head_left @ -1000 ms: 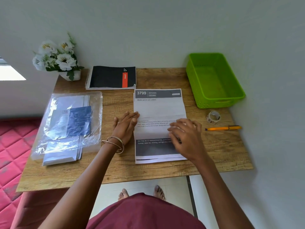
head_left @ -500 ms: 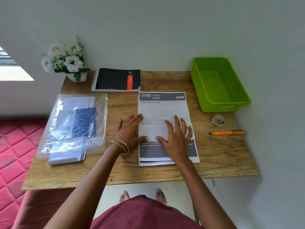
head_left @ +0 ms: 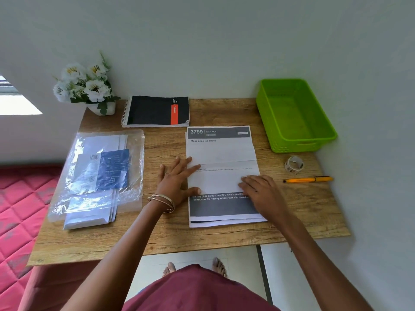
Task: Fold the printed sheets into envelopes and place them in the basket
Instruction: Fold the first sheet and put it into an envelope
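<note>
A stack of printed sheets (head_left: 221, 151) lies in the middle of the wooden table (head_left: 170, 236). The top sheet has a folded white flap (head_left: 216, 181) lying across its middle. My left hand (head_left: 177, 179) rests flat at the flap's left edge, fingers spread, thumb on the paper. My right hand (head_left: 261, 194) presses flat on the flap's lower right corner. A pack of white envelopes in a clear plastic bag (head_left: 98, 173) lies at the left. The green basket (head_left: 296, 144) stands at the back right with nothing in it.
A roll of tape (head_left: 293, 164) and an orange pen (head_left: 308, 180) lie right of the sheets. A black spiral notebook (head_left: 157, 111) and a pot of white flowers (head_left: 86, 85) stand at the back. A wall borders the table's right side.
My right hand has slid from the middle of the flap to its right end. My left hand stays at the left edge. The camera view has shifted slightly.
</note>
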The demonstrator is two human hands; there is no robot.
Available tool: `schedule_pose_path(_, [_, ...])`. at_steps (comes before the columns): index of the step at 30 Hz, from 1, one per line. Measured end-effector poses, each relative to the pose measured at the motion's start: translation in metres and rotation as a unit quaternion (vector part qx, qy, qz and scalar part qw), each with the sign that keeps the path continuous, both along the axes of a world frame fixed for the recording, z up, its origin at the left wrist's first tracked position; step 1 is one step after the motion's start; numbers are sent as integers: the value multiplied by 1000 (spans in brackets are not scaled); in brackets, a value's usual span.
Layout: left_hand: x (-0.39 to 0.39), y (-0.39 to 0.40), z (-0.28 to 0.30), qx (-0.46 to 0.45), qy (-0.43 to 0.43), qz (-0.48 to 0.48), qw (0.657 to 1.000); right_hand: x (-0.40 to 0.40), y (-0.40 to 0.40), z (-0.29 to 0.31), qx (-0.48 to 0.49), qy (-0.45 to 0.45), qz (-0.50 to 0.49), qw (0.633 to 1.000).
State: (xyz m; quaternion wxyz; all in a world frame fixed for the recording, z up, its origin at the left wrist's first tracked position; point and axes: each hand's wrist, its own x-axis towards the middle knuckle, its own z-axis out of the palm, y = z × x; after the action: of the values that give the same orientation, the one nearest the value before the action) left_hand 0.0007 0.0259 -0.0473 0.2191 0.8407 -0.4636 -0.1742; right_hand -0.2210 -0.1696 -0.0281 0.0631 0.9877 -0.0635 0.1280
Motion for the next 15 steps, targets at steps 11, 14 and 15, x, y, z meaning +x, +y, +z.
schedule_pose_path(11, [-3,6,8,32,-29,-39,998,7,-8,13,-126,10,144,981])
schedule_pose_path(14, [-4,7,7,5,-30,-30,999,11,-7,16,-115,-21,141,983])
schedule_pose_path(15, [-5,7,7,-12,-23,-25,999,13,-7,16,-108,-37,135,984])
